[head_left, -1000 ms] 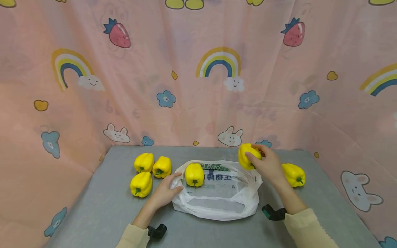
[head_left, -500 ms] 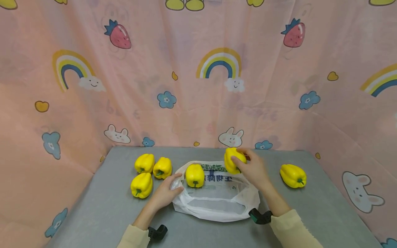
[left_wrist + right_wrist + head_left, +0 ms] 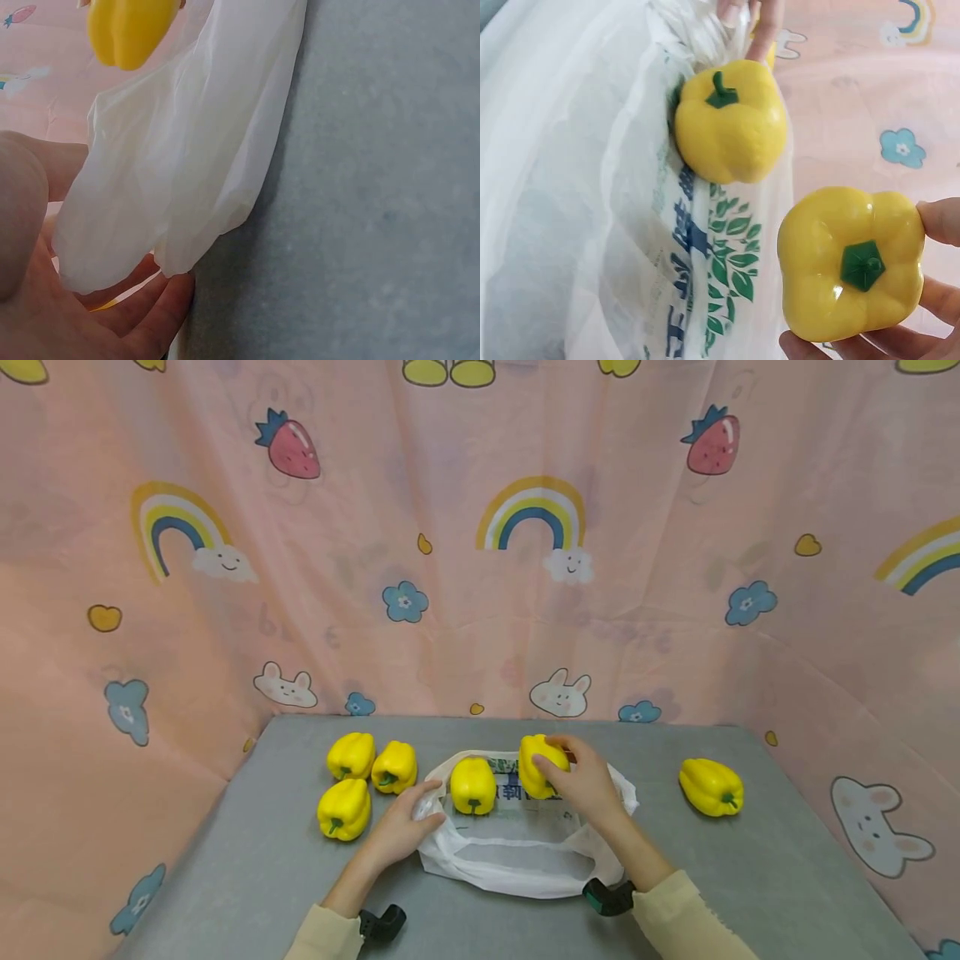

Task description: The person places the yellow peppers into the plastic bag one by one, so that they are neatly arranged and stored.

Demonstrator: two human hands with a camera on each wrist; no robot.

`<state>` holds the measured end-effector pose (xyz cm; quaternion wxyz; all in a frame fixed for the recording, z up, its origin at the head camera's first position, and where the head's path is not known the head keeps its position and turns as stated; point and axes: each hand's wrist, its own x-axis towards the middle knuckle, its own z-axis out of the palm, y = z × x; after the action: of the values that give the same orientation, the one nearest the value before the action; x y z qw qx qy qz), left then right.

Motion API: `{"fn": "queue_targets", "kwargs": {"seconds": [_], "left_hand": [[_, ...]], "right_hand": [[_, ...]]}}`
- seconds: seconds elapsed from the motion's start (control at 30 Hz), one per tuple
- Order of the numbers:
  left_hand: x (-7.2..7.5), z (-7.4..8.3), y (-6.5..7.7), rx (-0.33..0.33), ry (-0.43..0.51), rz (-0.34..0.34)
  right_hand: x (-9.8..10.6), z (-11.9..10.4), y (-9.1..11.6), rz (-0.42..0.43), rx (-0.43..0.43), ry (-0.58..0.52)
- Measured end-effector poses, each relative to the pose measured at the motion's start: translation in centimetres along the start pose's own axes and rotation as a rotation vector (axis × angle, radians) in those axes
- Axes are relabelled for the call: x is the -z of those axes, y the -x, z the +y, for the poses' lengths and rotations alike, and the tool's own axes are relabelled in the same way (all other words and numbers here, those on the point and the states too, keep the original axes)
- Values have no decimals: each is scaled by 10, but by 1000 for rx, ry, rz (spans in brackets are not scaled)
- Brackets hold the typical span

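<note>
A white plastic bag [image 3: 517, 882] lies mouth-open on the grey table, with green leaves and dark lettering printed inside. My left hand [image 3: 405, 820] holds the bag's left edge, thumb toward the mouth and fingers behind the thin film in the left wrist view. One yellow bell pepper [image 3: 472, 787] sits in the left part of the bag, its green stem facing me. Over the bag's back right part, my right hand [image 3: 587, 777] grips another yellow bell pepper [image 3: 851, 262] between thumb and fingers. The right wrist view shows this pepper's stem end.
Several yellow bell peppers [image 3: 344, 810] stand in a cluster left of my left hand. A single yellow bell pepper [image 3: 711, 787] lies on its side at the right of the grey table [image 3: 480, 935]. A pink patterned curtain [image 3: 352, 560] hangs behind the table.
My right hand has carried its bell pepper leftward and lower, from the bag's right rim to above its printed side. The left hand has stayed at the bag's left edge.
</note>
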<state>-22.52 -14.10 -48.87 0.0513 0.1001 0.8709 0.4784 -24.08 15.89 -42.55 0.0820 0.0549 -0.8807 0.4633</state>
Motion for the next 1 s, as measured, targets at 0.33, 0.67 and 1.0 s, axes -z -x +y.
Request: {"fn": "queue_targets", "kwargs": {"seconds": [0.33,0.67,1.0], "left_hand": [[0,0,0,0,3,-5],[0,-1,-1,0,-5,-3],[1,0,-1,-9,2,-7]], "right_hand": [[-19,9,0,-29,9,19],[-35,11,-2,-59,-43,64],[-46,13,-8,-77,-83,73]]}}
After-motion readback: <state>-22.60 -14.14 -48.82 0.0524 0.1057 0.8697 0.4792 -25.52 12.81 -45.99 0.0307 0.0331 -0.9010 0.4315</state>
